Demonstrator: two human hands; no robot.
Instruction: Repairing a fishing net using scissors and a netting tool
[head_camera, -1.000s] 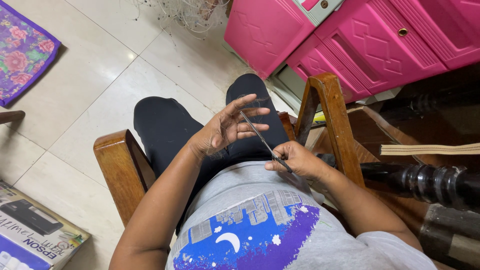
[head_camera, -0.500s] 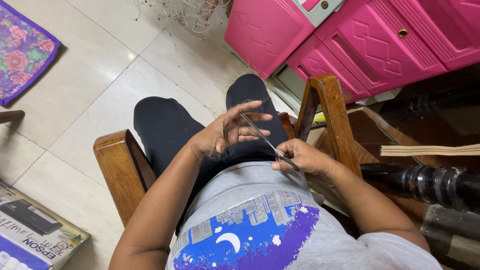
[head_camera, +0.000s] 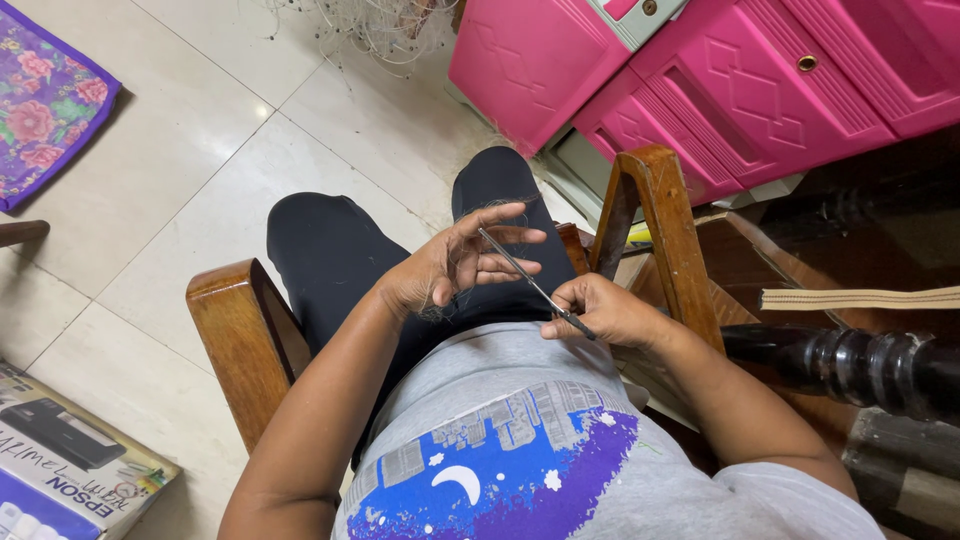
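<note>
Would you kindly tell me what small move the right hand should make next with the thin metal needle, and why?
Probably draw the thin metal needle gently back toward the body: the right hand pinches its lower end, its tip lies against the left hand's spread fingers, where fine dark thread seems looped.

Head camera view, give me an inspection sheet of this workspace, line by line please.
Surface: pale tiled floor; person seated on a wooden chair.
Job's things: thin dark needle-like tool with fine dark thread, hard to make out.
Clutter: printed cardboard box, floral mat, tangle of fine netting.
Grippers: left hand fingers spread at the tool's tip; right hand pinches its lower end.
Cables: nothing seen.
Surroundings: pink plastic cabinet, dark turned wooden post.
</note>
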